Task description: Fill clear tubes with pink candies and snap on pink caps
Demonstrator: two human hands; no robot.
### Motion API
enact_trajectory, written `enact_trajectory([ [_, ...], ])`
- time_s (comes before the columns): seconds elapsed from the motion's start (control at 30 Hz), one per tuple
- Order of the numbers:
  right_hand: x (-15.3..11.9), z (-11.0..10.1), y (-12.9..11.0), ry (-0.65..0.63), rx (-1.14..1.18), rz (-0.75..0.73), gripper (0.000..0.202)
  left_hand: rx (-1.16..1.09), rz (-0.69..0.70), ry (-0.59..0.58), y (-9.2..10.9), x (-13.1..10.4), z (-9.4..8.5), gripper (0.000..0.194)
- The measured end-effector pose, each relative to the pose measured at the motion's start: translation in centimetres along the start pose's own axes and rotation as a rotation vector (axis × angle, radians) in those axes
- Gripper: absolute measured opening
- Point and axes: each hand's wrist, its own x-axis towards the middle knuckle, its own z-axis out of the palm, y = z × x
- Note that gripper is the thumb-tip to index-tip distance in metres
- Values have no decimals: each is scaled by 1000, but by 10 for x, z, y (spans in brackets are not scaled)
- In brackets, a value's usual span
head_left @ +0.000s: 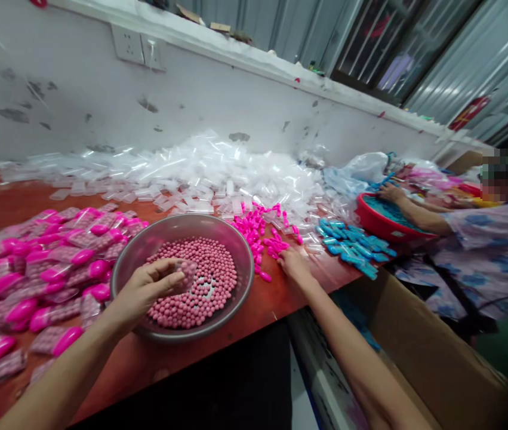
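My left hand (153, 289) is closed on a small clear container (186, 276) with pink beads in it, above a metal bowl (123, 263). Loose pink beads (213, 263) lie in the bowl. To the bowl's right, my right hand (295, 266) reaches to the lower edge of a heap of bright pink caps (251, 230); its fingertips are at the caps, and whether they grip one is too small to tell. Filled containers with pink caps (57, 263) are piled left of the bowl.
Empty clear containers (218, 167) are heaped along the wall. Blue-capped containers (352, 242) lie at the right, near a red basin (397, 230) where another person's hand (392, 194) rests. A cardboard box (428, 346) stands below the table's edge.
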Motion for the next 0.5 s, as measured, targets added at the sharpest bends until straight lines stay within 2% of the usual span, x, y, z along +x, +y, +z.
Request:
enact_trajectory([
  [0.13, -5, 12, 6, -99, 116, -138, 25, -197, -37, 45, 1, -1, 1, 26],
  [0.23, -4, 19, 18, -128, 136, -161, 34, -308, -96, 24, 3, 1, 0, 28],
  [0.4, -8, 27, 29, -94, 105, -170, 38, -324, -95, -24, 4, 2, -2, 51],
  [0.5, -12, 19, 21, -135, 111, -146, 32, -258, -39, -29, 2, 0, -2, 46],
])
